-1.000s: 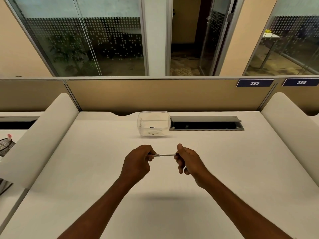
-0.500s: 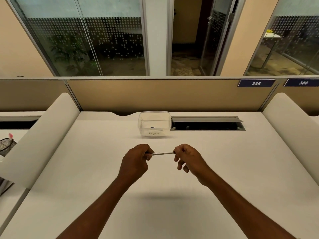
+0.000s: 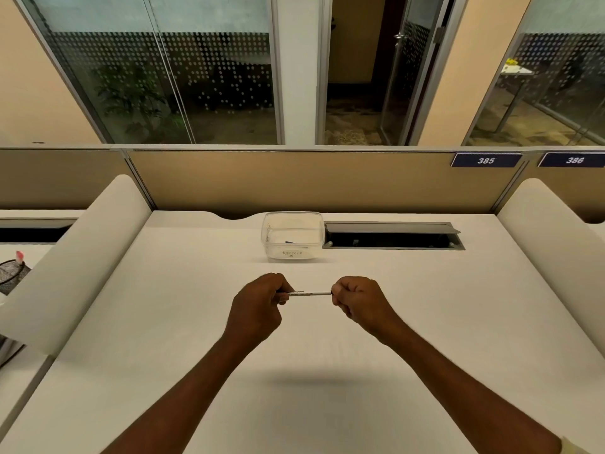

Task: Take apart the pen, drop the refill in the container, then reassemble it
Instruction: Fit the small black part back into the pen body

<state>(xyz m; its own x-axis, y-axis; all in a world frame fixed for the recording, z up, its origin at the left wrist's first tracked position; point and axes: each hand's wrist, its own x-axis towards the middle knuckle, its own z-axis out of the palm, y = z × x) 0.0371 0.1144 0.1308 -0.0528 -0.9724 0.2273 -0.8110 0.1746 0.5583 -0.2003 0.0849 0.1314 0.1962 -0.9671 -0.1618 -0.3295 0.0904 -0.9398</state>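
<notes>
A thin white pen (image 3: 310, 293) is held level above the middle of the white desk. My left hand (image 3: 258, 306) grips its left end in a closed fist, and my right hand (image 3: 357, 301) pinches its right end. Both ends of the pen are hidden inside my fingers. A clear plastic container (image 3: 292, 235) marked "Recycle" stands on the desk beyond my hands, near the back edge. A small dark piece lies inside it.
Right of the container is an open cable slot (image 3: 393, 236) in the desk. White rounded dividers stand at the left (image 3: 78, 260) and right (image 3: 553, 244). A tan partition (image 3: 311, 181) closes the back. A black mesh pot (image 3: 11, 275) sits on the neighbouring desk at far left.
My hands have risen slightly and drawn a little apart, so more of the pen shows between them. My right fingers have curled in tighter on the pen's end.
</notes>
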